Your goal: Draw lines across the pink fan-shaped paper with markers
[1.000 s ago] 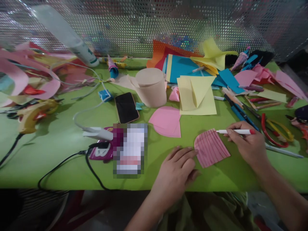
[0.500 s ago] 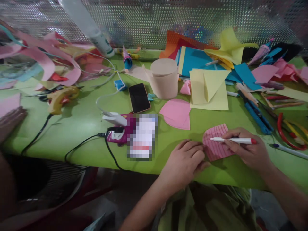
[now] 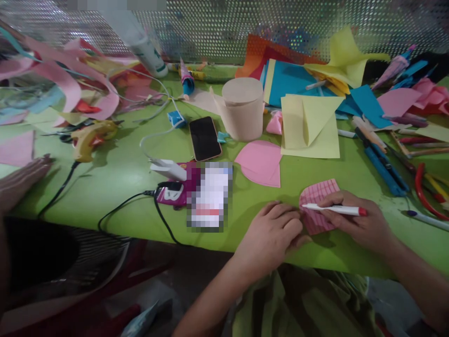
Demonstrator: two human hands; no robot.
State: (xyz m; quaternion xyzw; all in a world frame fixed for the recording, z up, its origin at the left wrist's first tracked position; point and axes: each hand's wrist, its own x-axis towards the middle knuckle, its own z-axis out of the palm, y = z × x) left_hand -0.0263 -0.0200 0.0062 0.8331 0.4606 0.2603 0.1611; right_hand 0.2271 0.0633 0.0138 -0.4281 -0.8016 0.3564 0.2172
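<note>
A small pink paper piece (image 3: 321, 224) with red lines lies on the green table in front of me. My right hand (image 3: 358, 222) grips a white marker (image 3: 335, 209) with a red end, its tip at the left part of the lined piece. My left hand (image 3: 275, 229) rests on the table at that piece's left edge, fingers curled together; what is under the fingertips is hidden. Further back lie plain pink cut pieces (image 3: 261, 164) with a rounded edge, below a pale paper cup shape (image 3: 243, 112).
Two phones (image 3: 205, 139) and a purple power strip (image 3: 171, 194) with cables lie left of centre. A yellow glue gun (image 3: 87, 140) is further left, near another person's hand (image 3: 26, 178). Yellow sheets (image 3: 312, 126), a blue cutter (image 3: 384, 168) and red-handled pliers (image 3: 423, 189) lie right.
The marker tip has moved left on the lined paper, and lines now cross the earlier ones near its top. The other person's hand at the left has moved off the pink sheet there.
</note>
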